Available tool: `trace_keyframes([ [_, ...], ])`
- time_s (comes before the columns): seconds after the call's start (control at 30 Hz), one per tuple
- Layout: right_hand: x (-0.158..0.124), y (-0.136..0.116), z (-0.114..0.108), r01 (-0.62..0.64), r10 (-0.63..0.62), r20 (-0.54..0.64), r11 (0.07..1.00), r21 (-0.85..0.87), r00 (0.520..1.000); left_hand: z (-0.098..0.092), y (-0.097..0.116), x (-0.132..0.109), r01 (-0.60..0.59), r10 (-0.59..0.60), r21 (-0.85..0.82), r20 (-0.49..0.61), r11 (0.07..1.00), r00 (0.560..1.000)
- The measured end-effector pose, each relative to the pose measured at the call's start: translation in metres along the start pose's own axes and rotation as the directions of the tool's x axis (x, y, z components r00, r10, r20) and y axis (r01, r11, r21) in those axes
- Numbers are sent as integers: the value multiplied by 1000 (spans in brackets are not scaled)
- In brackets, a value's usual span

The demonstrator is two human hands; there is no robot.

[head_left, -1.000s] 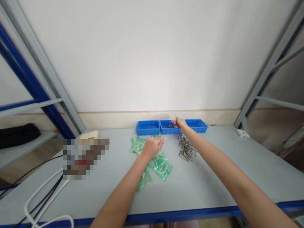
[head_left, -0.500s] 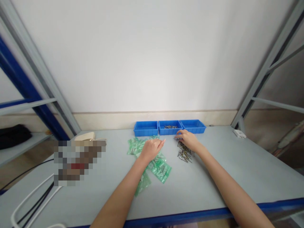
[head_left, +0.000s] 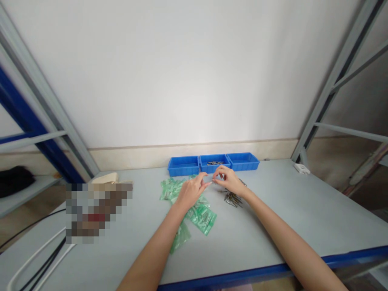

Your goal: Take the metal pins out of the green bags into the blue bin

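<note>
My left hand [head_left: 190, 191] hovers over a scatter of small green plastic bags [head_left: 202, 213], its fingers pinched together and pointing right. My right hand [head_left: 229, 180] is just beside it, fingertips pinched on what looks like a small metal screw, and the two hands almost touch. A loose pile of metal screws [head_left: 233, 198] lies under and just right of my right wrist. Behind the hands stand three blue bins in a row; the middle bin [head_left: 215, 166] holds several screws.
The left blue bin [head_left: 183, 166] and right blue bin [head_left: 244, 161] stand by the wall. A beige object [head_left: 106, 178] and a blurred patch lie at the left, with cables [head_left: 45, 258] near the front left corner. Grey shelf uprights [head_left: 330, 89] flank the table.
My right hand has come back from the middle bin, passed over the screw pile and moved left to meet my left hand. My left hand lifted slightly and pinched its fingers.
</note>
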State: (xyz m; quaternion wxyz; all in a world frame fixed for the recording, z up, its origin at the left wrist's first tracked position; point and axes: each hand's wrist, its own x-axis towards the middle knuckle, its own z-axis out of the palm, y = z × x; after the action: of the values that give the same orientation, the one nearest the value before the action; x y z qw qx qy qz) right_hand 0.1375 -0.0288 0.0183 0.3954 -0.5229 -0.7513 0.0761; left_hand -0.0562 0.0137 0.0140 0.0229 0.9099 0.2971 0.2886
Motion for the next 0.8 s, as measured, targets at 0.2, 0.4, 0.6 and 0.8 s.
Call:
trace_keyframes([
  [0.2, 6, -4, 14, -203, 200, 68, 796, 570, 977, 2, 2, 1, -126, 127, 78, -9, 989, 992],
  [0.4, 5, -1, 14, -225, 217, 95, 725, 651, 972, 2, 2, 1, -75, 77, 103, -16, 992, 997],
  [0.6, 2, 4, 8, -225, 187, 124, 835, 502, 974, 1, 3, 0, -24, 27, 108, -26, 994, 999],
  [0.8, 1, 5, 14, -198, 155, 130, 866, 458, 979, 2, 4, -1, -6, 7, 110, -10, 994, 1000],
])
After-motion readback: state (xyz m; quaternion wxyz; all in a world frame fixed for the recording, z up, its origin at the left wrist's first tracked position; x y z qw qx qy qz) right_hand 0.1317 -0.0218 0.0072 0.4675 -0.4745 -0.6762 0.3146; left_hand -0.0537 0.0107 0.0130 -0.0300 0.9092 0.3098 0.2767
